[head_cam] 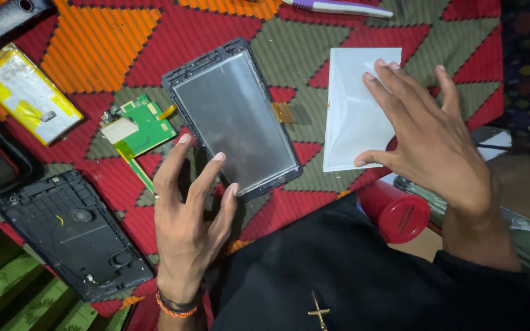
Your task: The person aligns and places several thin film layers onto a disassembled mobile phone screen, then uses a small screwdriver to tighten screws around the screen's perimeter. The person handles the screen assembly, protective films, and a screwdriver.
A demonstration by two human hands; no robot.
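While the left hand (186,214) hovers with fingers spread and empty at the lower-left edge of the tablet screen frame (233,116), whose long axis runs up-left to down-right, the right hand (427,138), fingers apart, rests fingertips on the white sheet (349,116) beside it.

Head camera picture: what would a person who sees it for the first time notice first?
First, the dark tablet frame with its grey screen in the middle of the red and orange patterned cloth, with the left hand spread at its lower edge. Next, the right hand over a white sheet to the right. At far left lie a yellow-edged battery, a green circuit board and a black back cover.
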